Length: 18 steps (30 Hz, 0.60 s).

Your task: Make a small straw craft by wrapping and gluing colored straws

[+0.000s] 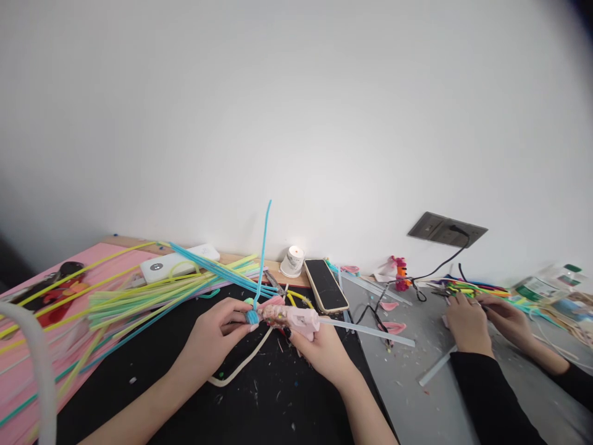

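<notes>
My left hand (pixel 217 337) pinches a small coiled blue pipe cleaner piece (pixel 252 316), whose loose end (pixel 265 241) sticks straight up. My right hand (pixel 324 352) is wrapped round a pink hot glue gun (pixel 291 318), with its nozzle at the blue coil. A clear glue stick (pixel 370 332) juts out of the gun's back toward the right. Both hands hover over a black mat (pixel 259 402).
A heap of yellow, green and blue pipe cleaners (pixel 162 290) lies to the left on a pink sheet (pixel 28 364). A phone (pixel 325 285), a small candle cup (pixel 293 261) and a white power bank (pixel 178 262) sit by the wall. Another person's hands (pixel 486 321) work at the right.
</notes>
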{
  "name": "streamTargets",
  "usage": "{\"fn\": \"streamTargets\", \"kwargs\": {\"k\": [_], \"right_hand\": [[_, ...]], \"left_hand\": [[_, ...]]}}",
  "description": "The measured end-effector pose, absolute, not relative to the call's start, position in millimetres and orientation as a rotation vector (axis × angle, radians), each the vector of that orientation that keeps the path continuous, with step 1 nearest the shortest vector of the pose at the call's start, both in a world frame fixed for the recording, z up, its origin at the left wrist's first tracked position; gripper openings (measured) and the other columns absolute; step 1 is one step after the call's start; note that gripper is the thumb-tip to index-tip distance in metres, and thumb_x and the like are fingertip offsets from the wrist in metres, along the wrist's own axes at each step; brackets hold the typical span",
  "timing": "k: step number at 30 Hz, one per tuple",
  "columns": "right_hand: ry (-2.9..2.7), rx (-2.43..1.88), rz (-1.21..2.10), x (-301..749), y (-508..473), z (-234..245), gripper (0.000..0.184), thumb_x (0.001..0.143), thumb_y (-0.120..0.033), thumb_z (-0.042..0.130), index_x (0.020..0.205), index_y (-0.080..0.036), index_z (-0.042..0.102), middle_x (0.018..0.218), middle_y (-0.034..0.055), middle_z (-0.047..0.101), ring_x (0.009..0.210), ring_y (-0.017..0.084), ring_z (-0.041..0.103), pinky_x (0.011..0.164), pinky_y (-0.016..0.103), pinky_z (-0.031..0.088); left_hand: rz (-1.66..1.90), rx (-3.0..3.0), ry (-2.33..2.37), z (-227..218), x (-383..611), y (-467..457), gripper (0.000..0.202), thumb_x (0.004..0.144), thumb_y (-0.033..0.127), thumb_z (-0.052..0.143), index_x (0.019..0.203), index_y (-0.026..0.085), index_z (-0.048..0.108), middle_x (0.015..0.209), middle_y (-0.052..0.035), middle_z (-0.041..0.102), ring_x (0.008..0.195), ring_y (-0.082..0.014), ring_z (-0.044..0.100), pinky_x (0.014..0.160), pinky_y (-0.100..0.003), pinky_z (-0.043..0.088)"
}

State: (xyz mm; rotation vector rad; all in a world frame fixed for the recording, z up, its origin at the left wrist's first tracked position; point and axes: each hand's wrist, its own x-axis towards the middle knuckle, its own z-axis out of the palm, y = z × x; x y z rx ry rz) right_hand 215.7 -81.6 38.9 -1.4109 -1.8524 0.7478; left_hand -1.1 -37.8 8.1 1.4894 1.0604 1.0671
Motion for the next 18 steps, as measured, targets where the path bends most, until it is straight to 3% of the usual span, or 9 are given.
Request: {"fn": "streamTargets", "kwargs": {"k": [18], "right_hand": [[-1.880, -1.384, 0.688, 215.1, -81.5, 39.6, 0.016, 0.079, -0.013, 0.050, 0.079, -0.020, 0.064, 0.066, -0.0020, 0.062, 0.055, 0.012, 0.052, 0.052, 0.019, 0.042]], "left_hand": [[1.066, 1.543, 1.029, 10.6, -1.0, -40.1, 0.015, 0.072, 0.023, 0.066, 0.087, 0.020, 0.063, 0.086, -0.0029, 0.066, 0.084, -0.0212, 0.068, 0.075, -0.030, 0.058]]}}
